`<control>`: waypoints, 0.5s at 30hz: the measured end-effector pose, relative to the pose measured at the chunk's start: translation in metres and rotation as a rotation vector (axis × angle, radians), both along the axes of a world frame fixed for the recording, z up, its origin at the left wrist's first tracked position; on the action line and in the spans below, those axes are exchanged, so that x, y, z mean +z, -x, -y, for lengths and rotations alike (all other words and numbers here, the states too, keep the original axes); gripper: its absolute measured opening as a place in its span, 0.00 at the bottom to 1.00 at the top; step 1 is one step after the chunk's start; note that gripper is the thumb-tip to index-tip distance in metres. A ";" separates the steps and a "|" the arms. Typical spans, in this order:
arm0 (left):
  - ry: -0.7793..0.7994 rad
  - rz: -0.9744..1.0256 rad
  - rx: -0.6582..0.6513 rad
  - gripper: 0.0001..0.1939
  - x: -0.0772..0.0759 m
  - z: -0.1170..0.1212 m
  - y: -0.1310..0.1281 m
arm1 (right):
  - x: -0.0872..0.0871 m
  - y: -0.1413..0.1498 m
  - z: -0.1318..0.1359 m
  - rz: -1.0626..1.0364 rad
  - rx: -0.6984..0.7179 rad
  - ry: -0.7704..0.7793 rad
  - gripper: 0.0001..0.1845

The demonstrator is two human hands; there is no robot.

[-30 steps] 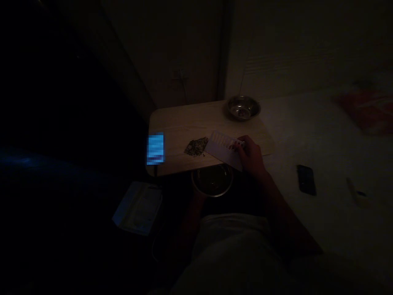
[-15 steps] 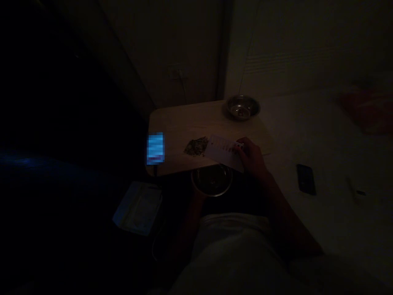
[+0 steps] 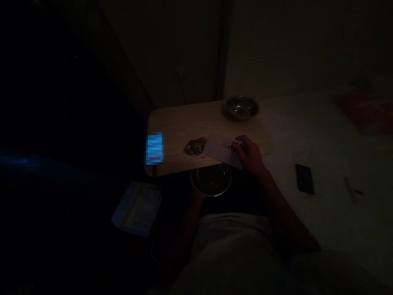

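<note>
My right hand (image 3: pixel 250 155) pinches the right end of a pale printed card (image 3: pixel 222 153), fingers over its top edge. The card's left end touches a pile of small dark bits (image 3: pixel 195 146), perhaps seeds or dried leaves, on the light wooden table (image 3: pixel 178 123). Below the table's near edge, my left hand (image 3: pixel 198 196) grips a metal bowl (image 3: pixel 211 189) by its lower left side. Its fingers are mostly lost in the dark under the bowl. What lies inside that bowl is too dim to make out.
A second metal bowl (image 3: pixel 242 108) stands at the table's back right. A lit, blurred screen (image 3: pixel 154 148) is at the left edge. A dark phone (image 3: pixel 305 179) lies on the white surface at right. A pale packet-like thing (image 3: pixel 137 209) sits lower left.
The card has shifted very slightly left with my right hand. The bowl in my left hand keeps its place under the table edge. The picture is a little darker.
</note>
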State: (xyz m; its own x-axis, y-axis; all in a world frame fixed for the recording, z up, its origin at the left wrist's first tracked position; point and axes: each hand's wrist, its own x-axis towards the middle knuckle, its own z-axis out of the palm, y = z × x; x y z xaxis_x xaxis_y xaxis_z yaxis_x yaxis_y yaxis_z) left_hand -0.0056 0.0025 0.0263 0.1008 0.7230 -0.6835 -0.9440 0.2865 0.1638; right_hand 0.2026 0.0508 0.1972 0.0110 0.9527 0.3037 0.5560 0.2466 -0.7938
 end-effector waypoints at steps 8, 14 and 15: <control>-0.009 0.073 -0.057 0.28 0.000 -0.002 -0.001 | -0.002 -0.002 -0.001 0.022 0.051 0.011 0.10; -0.022 0.036 -0.061 0.29 0.008 -0.001 -0.001 | 0.001 -0.005 0.000 0.032 0.063 0.027 0.11; -0.029 0.043 -0.064 0.30 0.009 -0.001 -0.001 | 0.001 -0.005 0.000 0.032 0.064 0.026 0.11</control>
